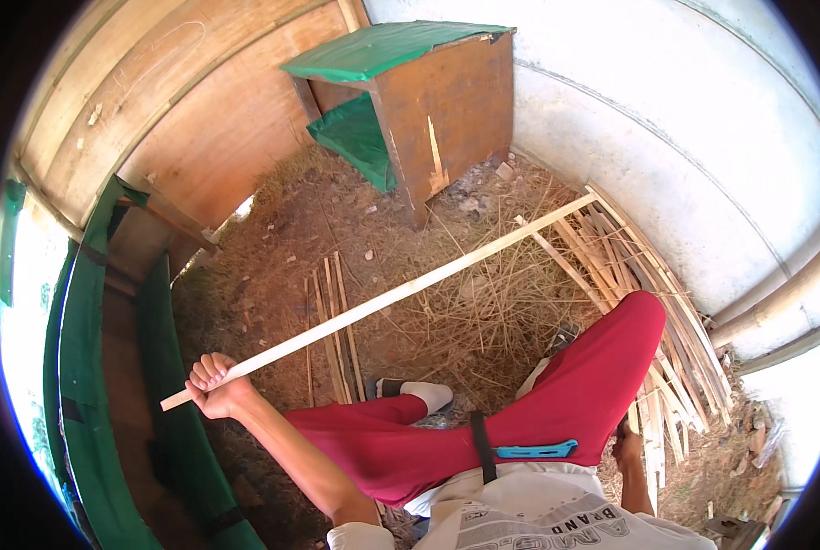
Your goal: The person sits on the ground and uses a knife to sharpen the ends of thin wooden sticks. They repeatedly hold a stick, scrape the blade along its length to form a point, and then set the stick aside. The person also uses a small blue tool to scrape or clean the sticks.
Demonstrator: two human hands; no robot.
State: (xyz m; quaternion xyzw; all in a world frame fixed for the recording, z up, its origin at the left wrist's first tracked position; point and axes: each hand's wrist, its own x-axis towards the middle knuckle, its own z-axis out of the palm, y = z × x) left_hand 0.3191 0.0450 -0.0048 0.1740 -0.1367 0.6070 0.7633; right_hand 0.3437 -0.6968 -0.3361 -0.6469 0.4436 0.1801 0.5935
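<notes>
A long, pale wooden strip (401,291) runs slantwise across the view. My left hand (219,385) is closed round its near left end, fingers wrapped over it. The strip's far end reaches over a pile of thin wooden strips (602,252) at the right. Low beside that pile is my right hand (627,449), partly hidden by my bent leg; its fingers cannot be made out. Several more narrow strips (338,321) lie on the ground beyond my left leg.
A wooden cabinet (469,101) with green covering stands against the far wall. Green-covered boards (93,412) line the left side. Straw and dry grass litter the dirt floor (254,284). A pale sheet wall (676,147) curves along the right. A blue, flat object (536,450) rests on my lap.
</notes>
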